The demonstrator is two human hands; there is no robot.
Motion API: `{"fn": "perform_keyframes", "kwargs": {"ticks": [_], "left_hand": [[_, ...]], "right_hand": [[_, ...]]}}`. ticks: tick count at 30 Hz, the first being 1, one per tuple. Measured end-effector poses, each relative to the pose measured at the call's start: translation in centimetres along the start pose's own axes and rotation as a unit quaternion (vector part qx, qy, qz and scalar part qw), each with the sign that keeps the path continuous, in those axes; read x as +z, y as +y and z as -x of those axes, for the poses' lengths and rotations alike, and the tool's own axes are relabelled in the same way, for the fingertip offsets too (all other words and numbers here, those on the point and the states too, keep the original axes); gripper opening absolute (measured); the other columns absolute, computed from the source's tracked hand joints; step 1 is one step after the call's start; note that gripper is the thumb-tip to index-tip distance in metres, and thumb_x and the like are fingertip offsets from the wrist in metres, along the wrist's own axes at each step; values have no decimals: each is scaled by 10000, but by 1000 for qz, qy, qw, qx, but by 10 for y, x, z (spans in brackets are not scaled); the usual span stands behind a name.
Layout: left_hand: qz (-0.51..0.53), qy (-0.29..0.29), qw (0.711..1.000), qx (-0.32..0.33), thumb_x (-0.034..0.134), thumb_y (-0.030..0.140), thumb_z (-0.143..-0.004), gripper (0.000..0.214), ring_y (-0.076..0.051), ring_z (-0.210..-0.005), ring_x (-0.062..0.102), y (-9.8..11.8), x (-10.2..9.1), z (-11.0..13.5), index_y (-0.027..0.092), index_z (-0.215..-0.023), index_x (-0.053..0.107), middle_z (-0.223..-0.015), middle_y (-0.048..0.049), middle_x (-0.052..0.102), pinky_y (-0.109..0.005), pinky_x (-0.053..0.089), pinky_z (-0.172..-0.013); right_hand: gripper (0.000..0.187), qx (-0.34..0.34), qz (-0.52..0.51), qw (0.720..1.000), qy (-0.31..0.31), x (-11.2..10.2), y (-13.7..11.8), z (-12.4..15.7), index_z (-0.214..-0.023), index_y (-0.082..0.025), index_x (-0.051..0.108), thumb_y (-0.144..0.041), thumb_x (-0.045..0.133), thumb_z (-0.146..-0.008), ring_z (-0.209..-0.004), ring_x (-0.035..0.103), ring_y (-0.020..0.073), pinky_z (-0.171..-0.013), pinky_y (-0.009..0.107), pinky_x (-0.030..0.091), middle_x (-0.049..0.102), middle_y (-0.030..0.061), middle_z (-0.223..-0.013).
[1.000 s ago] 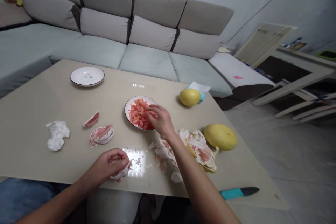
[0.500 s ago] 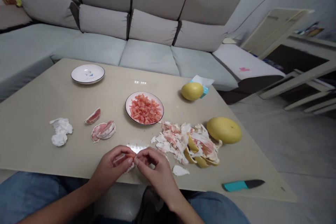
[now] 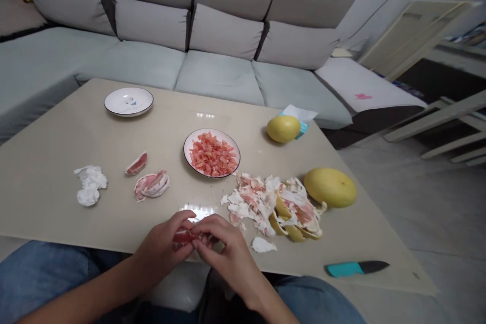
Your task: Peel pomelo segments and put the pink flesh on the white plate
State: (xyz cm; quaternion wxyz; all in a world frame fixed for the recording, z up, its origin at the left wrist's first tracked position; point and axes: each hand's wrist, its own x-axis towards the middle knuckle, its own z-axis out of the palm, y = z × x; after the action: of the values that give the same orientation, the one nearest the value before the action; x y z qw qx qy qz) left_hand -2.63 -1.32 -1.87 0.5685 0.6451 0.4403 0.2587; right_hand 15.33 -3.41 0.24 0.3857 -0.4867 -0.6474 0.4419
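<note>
So we've got our left hand wrapped around a segment by the near edge of the table, right hand pinching its end. Looks like we're picking it apart; next pull probably wants a steady left and a light pinch.

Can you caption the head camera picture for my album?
Left hand holds red fruit, right hand touching it, peels nearby.

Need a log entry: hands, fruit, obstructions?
Left hand holding red citrus segment, right hand touching it. Pink fruit pieces on dark-rimmed white plate. Teal-handled knife not in the way.
</note>
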Motion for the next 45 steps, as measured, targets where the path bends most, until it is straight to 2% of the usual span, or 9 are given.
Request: {"fn": "perform_keyframes", "kwargs": {"ticks": [8, 13, 18, 22, 26, 34, 37, 41, 45], "left_hand": [[-8, 26, 1000, -1, 649, 225, -779, 366, -174, -900, 678, 7, -2, -1, 239, -1125, 532, -1031, -37, 680, -260, 580, -774], [-52, 48, 997, 5, 675, 180, -730, 357, -166, -792, 642, 5, -2, -1, 235, -1071, 584, -931, -20, 661, -263, 581, -723], [-33, 53, 998, 8, 676, 239, -763, 319, -162, -803, 628, 3, -2, -1, 239, -1069, 586, -944, -25, 633, -258, 588, -707], [-43, 49, 997, 37, 655, 239, -797, 205, -161, -850, 636, 9, -5, -3, 240, -1000, 629, -986, -38, 628, -244, 579, -726], [-71, 58, 992, 87, 647, 184, -796, 213, -170, -898, 645, 13, -8, -4, 247, -998, 664, -1003, -46, 649, -254, 556, -798], [-52, 62, 994, 77, 638, 184, -801, 208, -177, -906, 647, 11, -7, 0, 238, -1002, 654, -1008, -56, 651, -244, 553, -775], [-54, 63, 995, 59, 658, 179, -782, 184, -165, -853, 650, 9, -7, -1, 230, -957, 632, -954, -33, 653, -241, 547, -760], [-75, 56, 994, 62, 665, 158, -769, 183, -163, -859, 648, 9, -8, -1, 227, -932, 616, -946, -24, 649, -242, 537, -764], [-105, 45, 989, 95, 662, 205, -796, 176, -175, -888, 638, 10, -9, -2, 232, -965, 619, -980, -42, 645, -261, 536, -782]], "right_hand": [[106, 47, -15, 999, 15, -2, 2, -2, -875, -210, 704, -156, 623, -833, -748, 621, 144, -618, 228, 492, 643, 41, -882], [211, 4, -14, 1000, -2, -2, 3, -1, -983, -238, 702, -147, 689, -793, -817, 623, 157, -671, 238, 510, 631, 41, -918], [160, -11, -14, 1000, 6, -2, 6, 1, -978, -246, 699, -170, 637, -851, -881, 625, 160, -720, 245, 513, 647, 48, -984], [81, 35, -59, 997, 31, -2, 7, -1, -897, -225, 706, -254, 642, -856, -828, 628, 166, -676, 247, 506, 659, 47, -926], [169, 95, -184, 977, 39, 1, 7, -4, -847, -204, 694, -368, 655, -843, -690, 630, 146, -652, 266, 524, 649, 37, -859], [328, 180, -288, 940, 18, 1, 8, -6, -827, -191, 670, -512, 699, -766, -651, 653, 160, -699, 313, 558, 680, 22, -739], [256, 161, -252, 954, 18, 1, 8, -4, -858, -201, 675, -448, 692, -795, -695, 646, 153, -674, 278, 544, 669, 22, -770], [229, 76, -110, 991, 18, -1, 6, -1, -957, -235, 704, -312, 758, -747, -853, 629, 177, -652, 245, 541, 635, 54, -992], [169, 22, -21, 999, 13, -3, 5, 1, -998, -248, 702, -236, 671, -832, -825, 634, 169, -661, 251, 530, 654, 52, -941]]}}
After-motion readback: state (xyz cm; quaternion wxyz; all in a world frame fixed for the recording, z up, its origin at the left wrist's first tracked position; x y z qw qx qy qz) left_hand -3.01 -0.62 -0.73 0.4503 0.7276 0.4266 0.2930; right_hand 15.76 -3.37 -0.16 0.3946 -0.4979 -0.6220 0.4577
